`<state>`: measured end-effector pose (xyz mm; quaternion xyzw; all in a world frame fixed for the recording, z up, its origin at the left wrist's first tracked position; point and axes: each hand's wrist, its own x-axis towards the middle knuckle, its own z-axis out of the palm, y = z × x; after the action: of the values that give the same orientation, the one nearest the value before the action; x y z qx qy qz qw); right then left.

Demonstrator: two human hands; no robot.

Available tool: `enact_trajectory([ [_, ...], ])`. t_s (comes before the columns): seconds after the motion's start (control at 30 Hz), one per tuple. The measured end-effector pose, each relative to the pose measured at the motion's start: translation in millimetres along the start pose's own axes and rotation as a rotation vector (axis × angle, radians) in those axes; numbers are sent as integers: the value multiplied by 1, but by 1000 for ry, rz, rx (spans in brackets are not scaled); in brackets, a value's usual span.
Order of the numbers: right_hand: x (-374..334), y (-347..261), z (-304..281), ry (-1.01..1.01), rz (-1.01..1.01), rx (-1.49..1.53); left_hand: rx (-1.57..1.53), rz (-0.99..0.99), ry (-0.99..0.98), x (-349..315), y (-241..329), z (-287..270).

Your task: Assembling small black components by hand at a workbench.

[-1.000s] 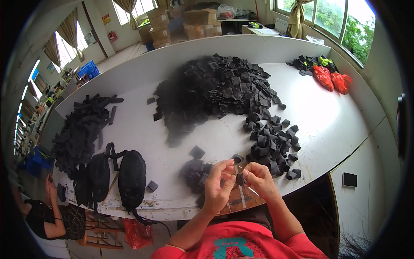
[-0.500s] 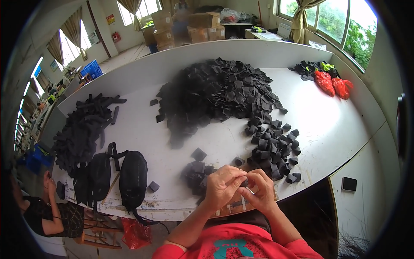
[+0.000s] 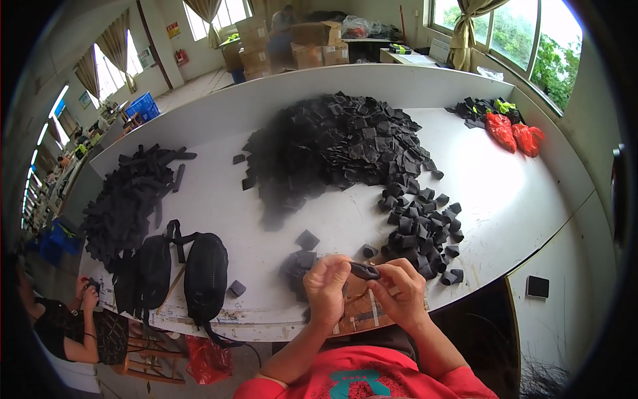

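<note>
Two hands (image 3: 325, 289) — one black piece (image 3: 364, 270) held; two red bags (image 3: 501, 132)

1 small black fabric piece (image 3: 364, 270) is stretched between the person's 2 hands, its left end pinched in the left hand (image 3: 325, 286) and its right end in the right hand (image 3: 401, 287). Matte and plain, it looks narrow and folded, longer than wide, and slopes slightly down toward the right. Fingertips cover both ends; its fold is too small to make out.
</note>
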<state>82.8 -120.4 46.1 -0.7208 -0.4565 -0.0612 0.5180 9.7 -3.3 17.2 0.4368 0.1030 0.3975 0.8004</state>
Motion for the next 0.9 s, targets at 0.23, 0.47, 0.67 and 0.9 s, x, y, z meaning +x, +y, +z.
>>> enact_trajectory([
  [0.23,-12,11,5,48,-19,6,18,-33,-15,-12,-8,-8],
  [0.47,-17,19,11,79,12,1,262,-22,-133,-5,-2,-8],
  [0.67,-7,15,-8,-109,248,203,266,-123,-413,16,17,-7],
  [0.9,0,5,-11,-97,171,93,604,40,-527,21,14,0],
])
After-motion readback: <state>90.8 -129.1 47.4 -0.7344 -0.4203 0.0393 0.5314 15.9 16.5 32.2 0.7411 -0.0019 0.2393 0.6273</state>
